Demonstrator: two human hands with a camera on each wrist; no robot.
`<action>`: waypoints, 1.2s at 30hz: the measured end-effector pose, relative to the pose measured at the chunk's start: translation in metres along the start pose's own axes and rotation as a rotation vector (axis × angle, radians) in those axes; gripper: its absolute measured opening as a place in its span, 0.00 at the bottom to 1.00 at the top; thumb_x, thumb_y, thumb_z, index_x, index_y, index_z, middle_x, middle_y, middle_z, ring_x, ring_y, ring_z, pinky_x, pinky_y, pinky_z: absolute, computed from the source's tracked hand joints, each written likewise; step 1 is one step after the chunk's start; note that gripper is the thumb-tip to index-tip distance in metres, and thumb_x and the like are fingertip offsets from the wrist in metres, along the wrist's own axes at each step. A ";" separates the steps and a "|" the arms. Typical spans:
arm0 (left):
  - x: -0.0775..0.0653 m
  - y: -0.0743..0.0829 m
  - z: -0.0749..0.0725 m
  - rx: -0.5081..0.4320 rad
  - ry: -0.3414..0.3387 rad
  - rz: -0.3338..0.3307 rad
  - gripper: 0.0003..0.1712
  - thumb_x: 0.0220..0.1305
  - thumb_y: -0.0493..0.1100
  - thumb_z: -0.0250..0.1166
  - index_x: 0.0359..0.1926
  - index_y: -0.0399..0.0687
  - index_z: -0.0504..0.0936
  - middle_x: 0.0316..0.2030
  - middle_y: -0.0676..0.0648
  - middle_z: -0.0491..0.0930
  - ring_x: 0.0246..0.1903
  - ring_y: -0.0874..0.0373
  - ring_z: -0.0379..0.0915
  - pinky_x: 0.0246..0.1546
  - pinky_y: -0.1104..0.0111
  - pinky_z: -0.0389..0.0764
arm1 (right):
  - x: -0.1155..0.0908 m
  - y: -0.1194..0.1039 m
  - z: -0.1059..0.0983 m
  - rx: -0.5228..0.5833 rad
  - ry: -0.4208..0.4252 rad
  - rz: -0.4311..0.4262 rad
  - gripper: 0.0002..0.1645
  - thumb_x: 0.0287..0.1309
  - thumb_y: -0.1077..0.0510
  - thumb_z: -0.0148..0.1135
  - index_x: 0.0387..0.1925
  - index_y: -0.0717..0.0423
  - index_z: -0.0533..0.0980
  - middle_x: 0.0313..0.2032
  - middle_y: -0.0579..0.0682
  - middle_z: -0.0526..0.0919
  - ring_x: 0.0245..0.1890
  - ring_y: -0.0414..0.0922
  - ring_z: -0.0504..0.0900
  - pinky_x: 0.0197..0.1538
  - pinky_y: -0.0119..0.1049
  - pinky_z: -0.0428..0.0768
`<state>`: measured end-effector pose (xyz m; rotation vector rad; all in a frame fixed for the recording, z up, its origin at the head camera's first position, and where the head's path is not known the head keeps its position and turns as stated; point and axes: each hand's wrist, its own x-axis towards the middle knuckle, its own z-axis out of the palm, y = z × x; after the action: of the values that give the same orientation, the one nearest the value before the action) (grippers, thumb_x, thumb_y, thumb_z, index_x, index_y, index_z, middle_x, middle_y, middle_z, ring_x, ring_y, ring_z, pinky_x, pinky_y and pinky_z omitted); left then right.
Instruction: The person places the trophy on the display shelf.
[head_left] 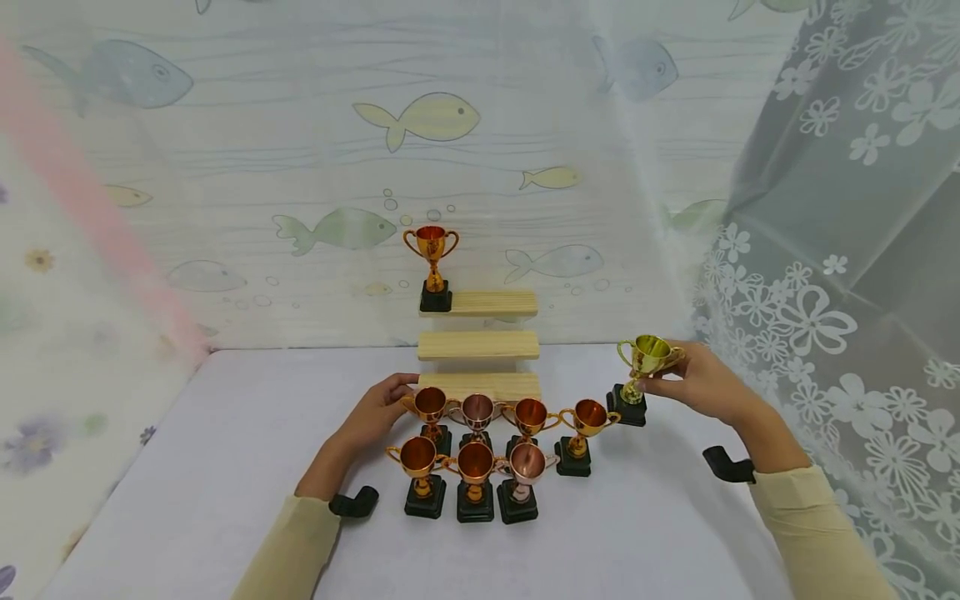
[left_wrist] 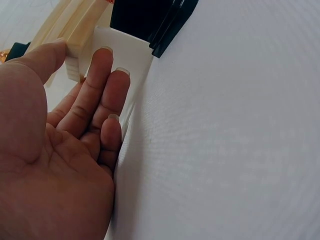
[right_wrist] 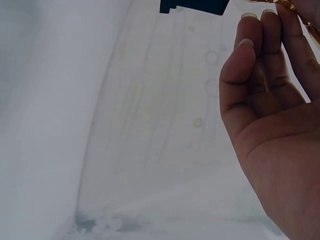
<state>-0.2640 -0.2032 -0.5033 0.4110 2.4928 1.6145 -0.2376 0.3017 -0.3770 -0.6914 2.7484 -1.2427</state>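
My right hand (head_left: pixel 701 385) holds a gold trophy cup (head_left: pixel 649 354) by its stem and handle, its black base (head_left: pixel 628 404) tilted, to the right of the other cups. In the right wrist view the thumb and curled fingers (right_wrist: pixel 250 62) reach up to the gold edge. My left hand (head_left: pixel 375 412) grips the left end of the lowest wooden step (head_left: pixel 480 386), thumb and index finger around its corner in the left wrist view. On the left of the top step (head_left: pixel 495 302) stands an orange-bronze trophy cup (head_left: pixel 432 246).
Several more trophy cups, such as a bronze one (head_left: pixel 476 461), a pinkish one (head_left: pixel 527 463) and a silvery-pink one (head_left: pixel 477 411), stand upright in two rows before the stand. The middle step (head_left: pixel 477 344) lies between. A fish-print curtain (head_left: pixel 315 158) hangs behind the white table (head_left: pixel 225 483).
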 end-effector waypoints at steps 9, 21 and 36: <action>-0.014 0.036 -0.003 0.044 -0.014 0.006 0.25 0.73 0.39 0.56 0.68 0.37 0.68 0.47 0.46 0.84 0.50 0.55 0.78 0.60 0.53 0.70 | 0.035 -0.034 -0.013 0.004 -0.027 0.049 0.15 0.60 0.50 0.71 0.42 0.55 0.81 0.39 0.51 0.86 0.44 0.50 0.84 0.47 0.40 0.80; 0.000 -0.001 0.001 0.020 0.014 0.012 0.25 0.74 0.41 0.57 0.69 0.43 0.68 0.46 0.47 0.84 0.50 0.53 0.78 0.63 0.48 0.67 | 0.082 -0.069 -0.016 0.011 -0.005 0.070 0.19 0.60 0.48 0.70 0.43 0.59 0.83 0.41 0.54 0.87 0.42 0.48 0.83 0.47 0.41 0.79; 0.001 -0.005 0.000 0.019 0.016 0.016 0.24 0.73 0.43 0.58 0.67 0.48 0.69 0.44 0.49 0.84 0.48 0.55 0.78 0.61 0.51 0.68 | 0.144 -0.108 0.005 -0.022 0.048 0.103 0.17 0.59 0.49 0.70 0.42 0.57 0.83 0.34 0.55 0.85 0.36 0.50 0.79 0.39 0.43 0.73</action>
<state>-0.2654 -0.2051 -0.5078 0.4226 2.5253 1.6070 -0.3253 0.1759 -0.2824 -0.5202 2.8007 -1.2258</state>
